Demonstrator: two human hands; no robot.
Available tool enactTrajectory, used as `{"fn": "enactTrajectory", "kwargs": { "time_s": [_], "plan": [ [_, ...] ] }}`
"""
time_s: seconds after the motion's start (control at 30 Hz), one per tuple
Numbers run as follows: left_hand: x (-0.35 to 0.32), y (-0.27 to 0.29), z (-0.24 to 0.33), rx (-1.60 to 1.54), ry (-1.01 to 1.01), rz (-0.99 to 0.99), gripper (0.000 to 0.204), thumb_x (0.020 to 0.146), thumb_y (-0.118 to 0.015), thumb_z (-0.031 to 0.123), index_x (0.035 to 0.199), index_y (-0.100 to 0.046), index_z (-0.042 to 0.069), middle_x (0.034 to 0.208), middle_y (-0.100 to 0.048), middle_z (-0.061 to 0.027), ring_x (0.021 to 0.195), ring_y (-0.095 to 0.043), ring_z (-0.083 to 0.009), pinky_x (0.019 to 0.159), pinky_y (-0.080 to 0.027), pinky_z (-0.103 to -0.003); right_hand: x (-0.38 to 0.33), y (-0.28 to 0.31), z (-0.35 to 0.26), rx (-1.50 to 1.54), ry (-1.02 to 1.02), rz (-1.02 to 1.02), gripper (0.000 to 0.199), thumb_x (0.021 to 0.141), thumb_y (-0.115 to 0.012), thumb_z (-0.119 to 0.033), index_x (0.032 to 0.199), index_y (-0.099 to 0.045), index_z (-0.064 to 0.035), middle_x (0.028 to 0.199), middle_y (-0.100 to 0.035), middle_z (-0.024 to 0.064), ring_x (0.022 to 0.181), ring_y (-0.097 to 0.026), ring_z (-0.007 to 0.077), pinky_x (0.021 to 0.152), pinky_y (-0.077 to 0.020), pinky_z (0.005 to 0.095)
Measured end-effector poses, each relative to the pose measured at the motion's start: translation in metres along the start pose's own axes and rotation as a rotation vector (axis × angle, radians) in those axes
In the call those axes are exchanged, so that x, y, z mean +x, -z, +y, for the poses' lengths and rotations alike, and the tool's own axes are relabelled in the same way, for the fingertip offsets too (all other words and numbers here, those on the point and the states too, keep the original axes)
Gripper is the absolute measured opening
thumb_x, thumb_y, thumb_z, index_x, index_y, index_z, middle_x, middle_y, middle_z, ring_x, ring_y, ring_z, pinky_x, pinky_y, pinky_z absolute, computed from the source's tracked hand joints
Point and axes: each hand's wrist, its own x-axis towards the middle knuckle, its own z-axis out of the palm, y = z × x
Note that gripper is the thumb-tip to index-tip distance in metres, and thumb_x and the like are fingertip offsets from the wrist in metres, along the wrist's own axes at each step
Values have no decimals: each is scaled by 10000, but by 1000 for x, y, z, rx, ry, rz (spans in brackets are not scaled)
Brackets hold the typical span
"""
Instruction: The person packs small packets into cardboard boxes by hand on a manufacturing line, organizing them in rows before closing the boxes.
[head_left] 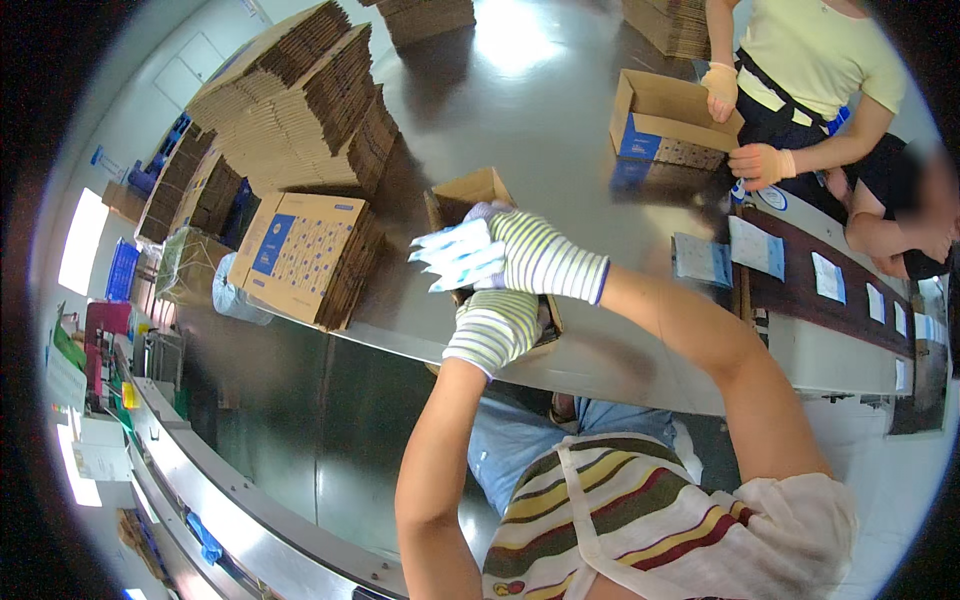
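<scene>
Both of my hands wear striped knit gloves and meet over an open cardboard box on the metal table. My right hand is closed around a bunch of blue-and-white flat packets, which fan out to its left above the box. Just below it, nearer to me, my left hand lies close under the packets. Its fingertips are hidden by the packets and the right hand, so its grip does not show. Most of the box's inside is covered by my hands; something dark shows by its near right corner.
Tall stacks of flattened cartons stand at the left, with more flat cartons nearer. At right, a co-worker's gloved hands touch an open carton. Packets lie along a dark conveyor belt. A metal rail runs at lower left.
</scene>
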Motion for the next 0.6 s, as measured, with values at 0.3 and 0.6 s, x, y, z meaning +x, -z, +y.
{"fn": "enactTrajectory", "kwargs": {
  "time_s": [0.3, 0.6],
  "plan": [
    [6, 93, -29, -140, 91, 649, 194, 887, -504, 195, 905, -606, 31, 750, -623, -191, 745, -611, -353, 682, -492, -419, 1, 41, -68, -746, -145, -418, 847, 636, -714, -561, 1288, -470, -78, 1324, -475, 138, 1315, -324, 283, 1119, -114, 489],
    [77, 18, -59, 135, 166, -129, 320, 841, -502, 256, 1025, -643, 36, 1013, -625, -226, 955, -608, -351, 848, -480, -418, -109, 20, -103, -481, 308, -2, 551, 710, -631, -470, 1076, -550, -66, 1013, -580, 151, 989, -538, 304, 888, -420, 439]
  ]
}}
